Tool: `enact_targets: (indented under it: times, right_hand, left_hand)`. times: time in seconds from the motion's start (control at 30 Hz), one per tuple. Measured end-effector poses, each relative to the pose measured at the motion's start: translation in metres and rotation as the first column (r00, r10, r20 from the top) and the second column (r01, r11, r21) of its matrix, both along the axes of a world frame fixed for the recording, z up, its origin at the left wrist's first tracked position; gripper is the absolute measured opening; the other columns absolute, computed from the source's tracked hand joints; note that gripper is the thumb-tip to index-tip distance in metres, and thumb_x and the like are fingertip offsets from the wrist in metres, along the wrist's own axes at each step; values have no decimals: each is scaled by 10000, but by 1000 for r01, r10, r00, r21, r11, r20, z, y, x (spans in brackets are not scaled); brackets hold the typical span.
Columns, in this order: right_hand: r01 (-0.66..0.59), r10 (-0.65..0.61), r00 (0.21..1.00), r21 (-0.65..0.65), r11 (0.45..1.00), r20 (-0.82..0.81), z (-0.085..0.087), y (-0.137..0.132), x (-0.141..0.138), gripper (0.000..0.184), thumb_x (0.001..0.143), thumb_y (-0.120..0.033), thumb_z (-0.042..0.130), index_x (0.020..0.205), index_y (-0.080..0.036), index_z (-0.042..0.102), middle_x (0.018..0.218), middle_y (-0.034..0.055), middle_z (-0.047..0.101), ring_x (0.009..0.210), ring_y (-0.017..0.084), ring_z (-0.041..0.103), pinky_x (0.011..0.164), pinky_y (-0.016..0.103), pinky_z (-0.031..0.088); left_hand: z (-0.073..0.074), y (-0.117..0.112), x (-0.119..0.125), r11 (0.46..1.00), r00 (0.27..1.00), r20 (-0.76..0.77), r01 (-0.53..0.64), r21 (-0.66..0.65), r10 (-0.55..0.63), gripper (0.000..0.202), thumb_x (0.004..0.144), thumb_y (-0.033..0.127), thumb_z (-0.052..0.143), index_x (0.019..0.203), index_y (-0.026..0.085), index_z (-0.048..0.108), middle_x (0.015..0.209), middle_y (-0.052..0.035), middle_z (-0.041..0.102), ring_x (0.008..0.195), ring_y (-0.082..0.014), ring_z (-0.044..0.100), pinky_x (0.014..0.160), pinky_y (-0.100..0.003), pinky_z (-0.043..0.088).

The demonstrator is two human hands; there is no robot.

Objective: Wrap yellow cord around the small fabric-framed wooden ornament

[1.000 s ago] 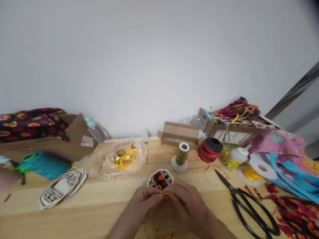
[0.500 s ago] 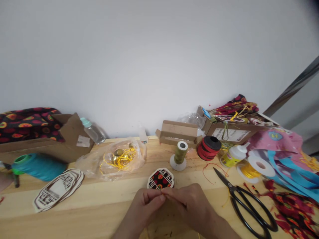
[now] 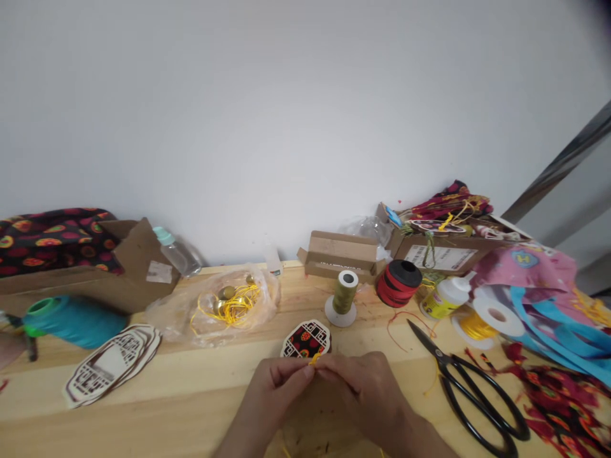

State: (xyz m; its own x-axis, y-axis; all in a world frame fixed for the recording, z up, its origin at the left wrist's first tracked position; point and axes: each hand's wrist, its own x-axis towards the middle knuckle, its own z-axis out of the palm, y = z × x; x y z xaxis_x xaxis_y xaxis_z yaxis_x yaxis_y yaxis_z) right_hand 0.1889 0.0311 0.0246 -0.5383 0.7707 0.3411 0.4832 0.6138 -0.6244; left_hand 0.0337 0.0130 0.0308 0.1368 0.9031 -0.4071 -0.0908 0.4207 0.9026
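My left hand (image 3: 279,386) and my right hand (image 3: 365,388) meet fingertip to fingertip low in the middle of the wooden table (image 3: 191,394). Both pinch a thin yellow cord (image 3: 314,360), which shows as a small loop between the fingertips. The cord sits at the lower edge of a small octagonal ornament (image 3: 306,339) with a white lattice frame and red-and-black patterned fabric. The ornament lies just beyond my fingers.
Black scissors (image 3: 470,394) lie open at the right. Spools stand behind: olive (image 3: 345,294), red (image 3: 400,284), yellow (image 3: 482,324), and a teal one (image 3: 71,319) at the left. A bag of gold beads (image 3: 229,302), stacked lattice cutouts (image 3: 112,362), a glue bottle (image 3: 446,299), cardboard boxes (image 3: 341,254) and patterned fabric crowd the table.
My hands stay together near the ornament, with small finger movements. The yellow loop, hidden half a second ago, shows again between my fingertips. The view has shifted slightly.
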Motion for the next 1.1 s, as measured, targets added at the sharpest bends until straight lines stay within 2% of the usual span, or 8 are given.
enact_targets:
  times: [0.13,0.3,0.43,0.57,0.7,0.93,1.03,1.1]
  right_hand:
    - [-25,25,999,12,1000,31,-1,0,3,219,812,-183,377,896,-257,565,634,-43,654,524,78,583,478,159,352]
    - [-73,73,993,-3,997,90,-2,1,6,300,756,-112,402,970,-284,522,688,-57,657,570,92,595,490,178,346]
    - [-63,61,991,15,998,119,-3,1,7,315,745,-120,413,989,-293,512,704,-60,663,577,100,601,495,184,350]
    - [-52,54,997,-49,997,53,-2,1,6,253,765,-136,418,914,-298,542,756,-75,664,632,82,609,540,157,372]
    - [-46,48,998,-87,995,27,0,2,6,248,761,-107,420,863,-288,556,774,-77,663,653,77,607,557,148,377]
    - [-30,24,993,54,998,120,-6,1,11,321,765,-110,409,997,-310,506,699,-64,658,569,95,596,493,183,339]
    - [-28,17,990,79,997,141,-6,0,12,315,775,-121,400,1010,-309,496,670,-63,649,553,95,585,481,191,321]
    - [-33,21,990,80,996,139,-6,1,12,312,777,-123,401,1003,-315,496,656,-70,645,537,88,578,476,190,315]
  left_hand:
    - [2,2,-4,997,998,8,63,47,-64,253,656,311,597,841,162,684,679,-46,705,620,-161,558,593,-216,388]
    - [9,1,-4,997,997,-9,79,25,-79,218,672,274,589,847,179,678,623,-22,699,566,-131,533,528,-188,359]
    - [11,1,-4,996,996,-28,84,35,-83,199,663,272,596,820,190,687,585,-7,688,541,-120,513,514,-182,351]
    - [12,2,-3,995,994,-57,95,28,-93,205,660,287,597,809,183,693,492,9,651,508,-111,489,496,-177,349]
    - [14,1,-4,986,986,-24,163,44,-162,244,665,322,585,839,184,684,572,-1,677,537,-121,519,535,-188,376]
    - [10,1,-5,967,967,-144,227,120,-209,262,707,338,529,861,185,677,582,23,674,536,-119,500,510,-184,352]
    - [9,2,-6,961,959,-203,231,153,-198,247,720,318,517,836,181,686,568,33,669,502,-108,474,478,-180,326]
    - [9,1,-6,956,959,-190,243,164,-211,243,735,298,503,859,184,678,608,28,675,538,-115,492,509,-182,344]
